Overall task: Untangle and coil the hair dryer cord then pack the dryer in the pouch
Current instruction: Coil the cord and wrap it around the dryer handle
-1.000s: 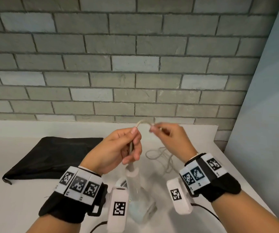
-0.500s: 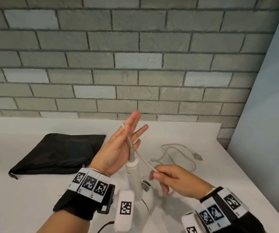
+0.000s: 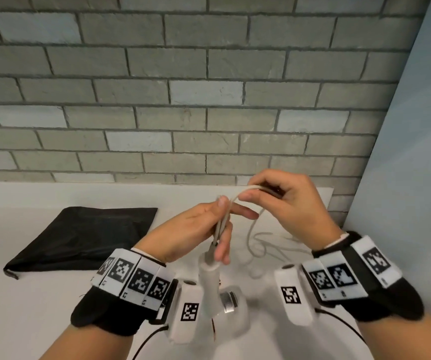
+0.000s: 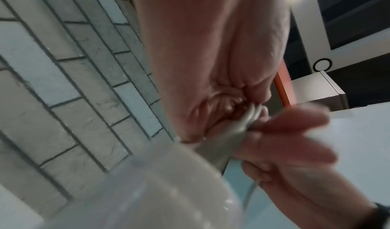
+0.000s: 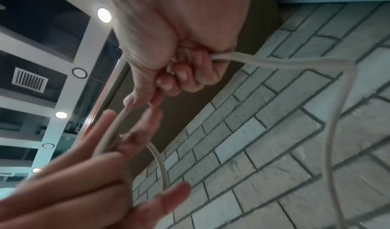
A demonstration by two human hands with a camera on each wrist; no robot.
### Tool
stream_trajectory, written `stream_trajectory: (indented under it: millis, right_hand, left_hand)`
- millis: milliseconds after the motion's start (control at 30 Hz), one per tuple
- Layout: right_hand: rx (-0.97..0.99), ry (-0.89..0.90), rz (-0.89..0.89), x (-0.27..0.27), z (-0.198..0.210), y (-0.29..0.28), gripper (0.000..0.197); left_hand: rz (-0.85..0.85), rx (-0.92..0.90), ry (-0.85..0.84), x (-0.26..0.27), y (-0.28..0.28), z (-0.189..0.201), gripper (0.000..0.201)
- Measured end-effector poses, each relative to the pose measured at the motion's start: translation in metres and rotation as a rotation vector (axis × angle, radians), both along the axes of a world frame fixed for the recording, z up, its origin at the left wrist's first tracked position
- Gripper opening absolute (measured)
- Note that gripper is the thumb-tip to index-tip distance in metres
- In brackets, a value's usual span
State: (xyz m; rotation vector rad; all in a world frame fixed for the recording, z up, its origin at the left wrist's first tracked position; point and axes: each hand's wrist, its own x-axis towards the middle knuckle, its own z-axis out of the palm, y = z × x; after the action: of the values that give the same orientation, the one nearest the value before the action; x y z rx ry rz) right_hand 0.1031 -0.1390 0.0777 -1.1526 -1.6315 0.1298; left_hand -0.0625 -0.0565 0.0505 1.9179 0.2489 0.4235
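I see the thin pale-grey dryer cord doubled into strands against my left hand, whose grip pins them between thumb and loosely extended fingers just above the white plastic hair dryer, which stands handle-up on the white table. My right hand has its grip pinched on the cord's next loop, close above the left. Slack cord trails on the table behind, towards the far right corner. The flat black fabric pouch lies well apart to the left, near the grey brick wall.
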Motion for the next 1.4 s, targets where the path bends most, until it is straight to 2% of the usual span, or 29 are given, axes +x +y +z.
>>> stream_trajectory:
  millis: [100,167,300,433,600,667,733,800,867,967,1033,1100,1200,1267,1333,1367,1400]
  right_hand:
    - [-0.002,0.02,-0.085,0.001,-0.008,0.023,0.011]
    - [-0.071,0.032,-0.071,-0.001,-0.025,0.036,0.014]
    - [-0.24,-0.08,0.065,-0.009,-0.069,0.046,0.03]
    - [-0.47,-0.092,0.144,-0.015,-0.096,0.037,0.025]
    - [-0.52,-0.288,0.093,-0.004,-0.108,0.019,0.019]
    - [-0.451,-0.324,0.091,0.002,-0.1,0.013,0.02]
    - [-0.277,-0.335,0.102,0.004,-0.083,0.004,0.021]
    - [-0.083,-0.275,0.088,0.005,-0.058,-0.005,0.024]
    - [0.058,-0.289,0.031,0.006,-0.031,-0.01,0.023]
    - [0.151,-0.374,-0.09,0.004,0.001,-0.007,0.026]
    - [0.174,-0.365,-0.129,0.003,0.013,0.0,0.032]
    - [0.182,-0.307,-0.126,0.001,0.018,0.011,0.033]
    - [0.143,-0.179,-0.113,-0.002,0.009,0.037,0.039]
    - [0.044,-0.157,-0.089,-0.003,-0.005,0.051,0.035]
    - [-0.118,-0.127,-0.011,-0.004,-0.027,0.06,0.017]
    - [-0.219,-0.066,0.055,-0.008,-0.037,0.061,0.014]
    - [-0.295,-0.014,0.112,-0.012,-0.047,0.061,0.022]
  left_hand:
    - [-0.103,-0.122,-0.091,0.0,-0.001,-0.006,0.05]
    - [-0.15,-0.24,-0.17,-0.001,0.002,-0.01,0.046]
    - [-0.051,-0.422,-0.328,-0.001,0.004,-0.014,0.036]
    - [0.014,-0.516,-0.452,-0.002,0.012,-0.018,0.031]
    - [0.192,-0.433,-0.508,-0.001,0.024,-0.018,0.032]
    - [0.273,-0.344,-0.49,-0.003,0.028,-0.017,0.033]
    - [0.301,-0.245,-0.431,-0.006,0.028,-0.015,0.033]
    - [0.279,-0.121,-0.315,-0.008,0.025,-0.013,0.036]
    - [0.242,-0.002,-0.199,-0.008,0.02,-0.01,0.038]
    - [0.131,0.049,-0.122,-0.005,0.011,-0.006,0.041]
    - [0.068,0.063,-0.103,-0.004,0.008,-0.004,0.048]
    - [-0.003,0.023,-0.113,-0.005,0.006,-0.004,0.055]
    - [-0.067,-0.064,-0.168,-0.006,0.004,-0.006,0.031]
    - [-0.059,-0.125,-0.246,-0.006,0.003,-0.007,0.022]
    - [-0.057,-0.205,-0.31,-0.007,0.004,-0.01,0.02]
    - [-0.063,-0.251,-0.338,-0.007,0.005,-0.01,0.021]
    - [-0.064,-0.295,-0.365,-0.007,0.006,-0.012,0.022]
